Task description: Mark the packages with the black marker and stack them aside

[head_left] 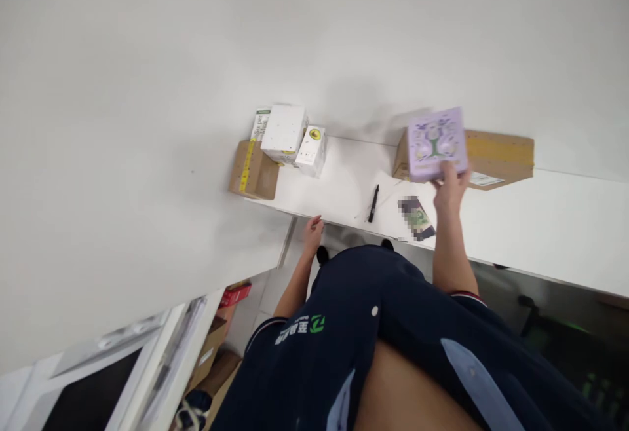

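My right hand [449, 188] grips the near edge of a lilac square box [436, 143] with a printed pattern, its thumb lying on the front face. The box is raised in front of a long brown cardboard box [498, 152] and hides part of it. Below my right hand, a card-like item [417, 218], partly blurred out, lies on the white table [344, 188]. To its left is a black marker pen [374, 204]. My left hand [313, 234] hangs at the table's front edge, holding nothing, its loosely bent fingers a little apart.
At the table's left end are a small brown carton [263, 172] with yellow tape, a large white box [284, 128], a smaller white box with an avocado picture [311, 152] and a white-green box [259, 123]. A white wall [344, 38] rises behind. Shelving [162, 359] stands lower left.
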Demonstrator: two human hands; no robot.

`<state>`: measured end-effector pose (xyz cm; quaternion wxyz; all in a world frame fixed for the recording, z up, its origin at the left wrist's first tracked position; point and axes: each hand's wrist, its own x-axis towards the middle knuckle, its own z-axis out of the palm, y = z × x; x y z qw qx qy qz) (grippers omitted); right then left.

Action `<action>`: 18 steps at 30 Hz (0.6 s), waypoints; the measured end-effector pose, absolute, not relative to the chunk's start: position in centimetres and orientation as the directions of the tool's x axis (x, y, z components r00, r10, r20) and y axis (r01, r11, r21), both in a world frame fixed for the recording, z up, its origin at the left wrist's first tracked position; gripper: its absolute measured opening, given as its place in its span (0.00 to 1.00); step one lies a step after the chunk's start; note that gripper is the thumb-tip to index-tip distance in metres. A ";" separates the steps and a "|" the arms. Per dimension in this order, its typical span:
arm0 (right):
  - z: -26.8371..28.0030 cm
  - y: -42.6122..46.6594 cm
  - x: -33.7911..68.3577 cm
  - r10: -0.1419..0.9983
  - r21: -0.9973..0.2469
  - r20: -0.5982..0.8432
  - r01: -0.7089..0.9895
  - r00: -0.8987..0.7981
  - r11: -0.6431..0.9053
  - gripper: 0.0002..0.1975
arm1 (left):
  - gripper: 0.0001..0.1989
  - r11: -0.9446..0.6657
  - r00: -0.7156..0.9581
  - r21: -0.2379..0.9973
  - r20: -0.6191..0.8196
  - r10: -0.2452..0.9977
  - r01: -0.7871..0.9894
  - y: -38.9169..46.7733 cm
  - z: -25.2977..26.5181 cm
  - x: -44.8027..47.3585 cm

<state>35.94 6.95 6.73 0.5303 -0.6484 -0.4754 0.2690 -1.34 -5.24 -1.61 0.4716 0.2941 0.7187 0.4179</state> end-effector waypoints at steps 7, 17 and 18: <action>7.6 1.8 22.9 0.927 -0.868 -0.363 -0.328 -0.094 -0.373 0.29 | 0.28 0.390 -0.220 0.897 -0.432 0.875 -0.211 -2.6 2.8 2.5; 1.6 0.2 20.3 0.994 -0.762 0.027 0.641 -0.105 0.088 0.38 | 0.30 0.520 -0.270 0.799 -0.594 0.757 -0.302 -3.6 2.3 1.6; 0.9 0.1 20.3 0.988 -0.717 0.016 0.688 -0.153 0.118 0.38 | 0.28 0.520 -0.260 0.791 -0.602 0.755 -0.321 -3.7 2.1 1.9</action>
